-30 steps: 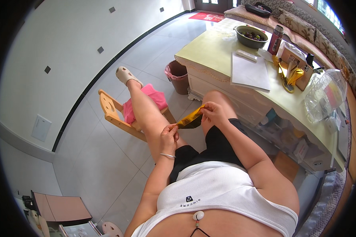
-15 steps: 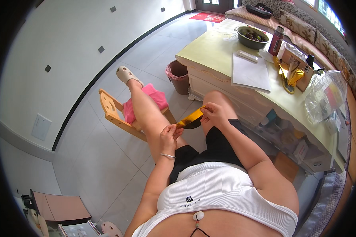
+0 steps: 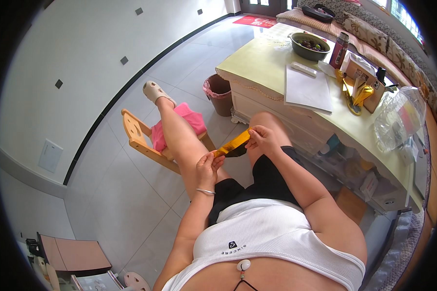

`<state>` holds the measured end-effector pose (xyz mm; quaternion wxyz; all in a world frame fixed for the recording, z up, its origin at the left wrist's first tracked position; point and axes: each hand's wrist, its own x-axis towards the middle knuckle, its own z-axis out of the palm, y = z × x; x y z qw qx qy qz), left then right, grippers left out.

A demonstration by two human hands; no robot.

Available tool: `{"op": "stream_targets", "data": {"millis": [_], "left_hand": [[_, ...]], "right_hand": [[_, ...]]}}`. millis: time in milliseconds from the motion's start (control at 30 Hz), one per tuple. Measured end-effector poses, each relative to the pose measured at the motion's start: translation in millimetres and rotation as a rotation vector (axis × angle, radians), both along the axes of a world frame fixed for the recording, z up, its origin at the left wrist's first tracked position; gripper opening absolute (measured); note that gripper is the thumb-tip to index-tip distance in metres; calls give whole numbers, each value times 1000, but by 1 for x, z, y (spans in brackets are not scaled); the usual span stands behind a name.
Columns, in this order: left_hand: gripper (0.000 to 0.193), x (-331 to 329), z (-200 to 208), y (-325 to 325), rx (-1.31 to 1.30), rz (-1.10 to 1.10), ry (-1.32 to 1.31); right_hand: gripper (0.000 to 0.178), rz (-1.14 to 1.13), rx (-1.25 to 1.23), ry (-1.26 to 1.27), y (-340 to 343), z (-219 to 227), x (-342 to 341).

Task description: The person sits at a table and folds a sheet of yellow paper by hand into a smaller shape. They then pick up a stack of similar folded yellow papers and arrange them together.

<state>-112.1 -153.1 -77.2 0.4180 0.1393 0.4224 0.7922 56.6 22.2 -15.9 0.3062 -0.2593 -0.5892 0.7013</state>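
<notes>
A strip of shiny gold foil paper (image 3: 234, 144) stretches between my two hands above my lap. Its underside looks dark. My left hand (image 3: 208, 167), with a bracelet at the wrist, pinches the lower left end. The upper right end is held between the thumb and fingers of my right hand (image 3: 263, 139). On the table to the right lie a folded gold foil piece (image 3: 362, 93) and yellow-handled scissors (image 3: 353, 104), the scissors partly covered.
A pale table (image 3: 257, 65) carries a colander (image 3: 310, 47) of fruit, a dark red bottle (image 3: 340, 50), white paper (image 3: 308, 89), a phone (image 3: 375, 94) and a clear plastic bag (image 3: 399, 119). My leg rests on a small wooden chair (image 3: 140, 138); beyond stands a lined bin (image 3: 218, 94).
The fingers of my left hand have shifted slightly at the foil strip's lower end. My right hand has barely moved, and the rest is unchanged.
</notes>
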Motion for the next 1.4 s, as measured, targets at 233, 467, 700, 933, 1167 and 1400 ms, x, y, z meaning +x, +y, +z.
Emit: {"op": "stream_targets", "data": {"millis": [233,467,700,933,1167,1400], "left_hand": [[17,-1,1,-1,26,-50,-2],[14,0,1,-1,28,-60,3],[13,-2,-2,0,20,-53,7],[14,-1,-1,-2,-6,-67,11],[14,-1,-1,-2,-31,-74,39],[9,-1,-3,1,-11,-50,-3]], "right_hand": [[16,-9,48,20,3,-7,-1],[8,-28,49,99,5,-11,0],[7,-35,57,102,2,-5,0],[11,-50,68,74,2,-4,1],[11,-39,127,40,0,-5,4],[7,-9,98,62,1,-5,2]]}}
